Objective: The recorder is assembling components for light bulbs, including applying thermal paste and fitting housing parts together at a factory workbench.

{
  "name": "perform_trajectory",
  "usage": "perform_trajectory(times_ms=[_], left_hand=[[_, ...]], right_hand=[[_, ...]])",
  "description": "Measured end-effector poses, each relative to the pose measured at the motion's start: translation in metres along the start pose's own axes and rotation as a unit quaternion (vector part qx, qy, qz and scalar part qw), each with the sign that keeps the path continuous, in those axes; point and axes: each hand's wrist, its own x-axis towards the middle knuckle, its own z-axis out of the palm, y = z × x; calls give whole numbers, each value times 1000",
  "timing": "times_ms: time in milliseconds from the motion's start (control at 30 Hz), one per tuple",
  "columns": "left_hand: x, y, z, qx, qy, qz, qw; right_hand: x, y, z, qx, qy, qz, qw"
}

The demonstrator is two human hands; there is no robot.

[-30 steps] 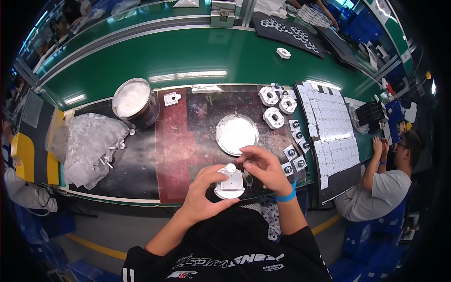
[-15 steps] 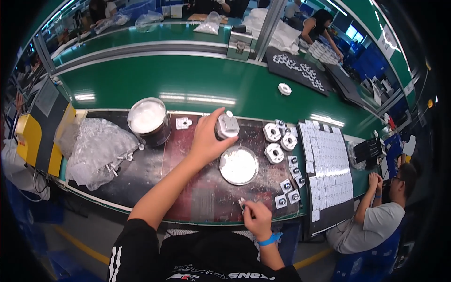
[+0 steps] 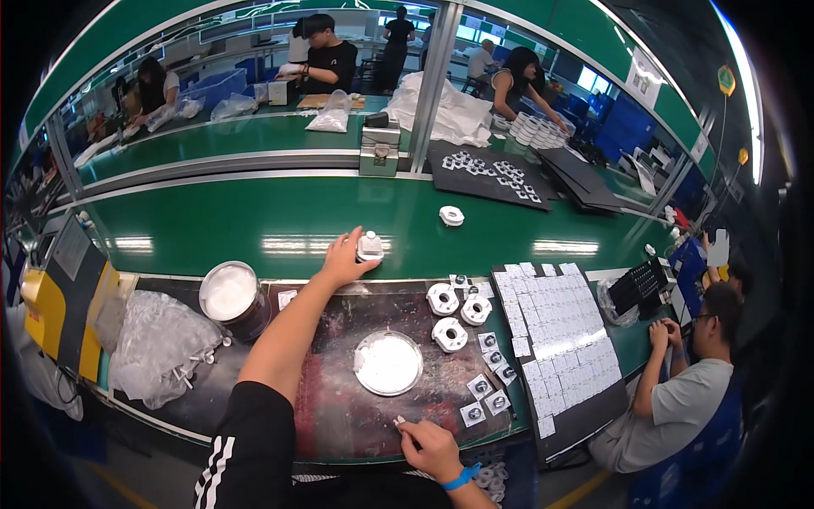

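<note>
White housing (image 3: pixel 370 247), held between the fingers of the left hand (image 3: pixel 342 260) at the green surface (image 3: pixel 195 212) beyond the worktop's (image 3: pixel 326 382) far edge, should be seated level before release; whether the right hand's (image 3: pixel 434 450) fingers grip anything cannot be told.

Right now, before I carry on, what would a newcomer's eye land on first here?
Probably the round dish of bright white material, on the dark work surface just below the picture's centre. Next, the rows of flat white pieces on a black board to its right. Then the left hand, stretched forward over the green surface, with a white part between thumb and fingers.
</note>
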Motion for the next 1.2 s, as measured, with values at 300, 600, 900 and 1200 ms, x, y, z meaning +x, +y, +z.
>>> perform_trajectory(times_ms=[300, 600, 900, 1200], left_hand=[[72, 69, -11, -25, 31, 109, 993], [173, 115, 98, 82, -39, 60, 994], [163, 105, 118, -55, -2, -7, 998], [-64, 163, -41, -569, -326, -112, 747]], right_hand=[[10, -2, -10, 44, 1, 45, 998], [6, -9, -6, 37, 21, 45, 998], [2, -9, -1, 13, 51, 32, 998], [-5, 10, 4, 42, 48, 6, 998]])
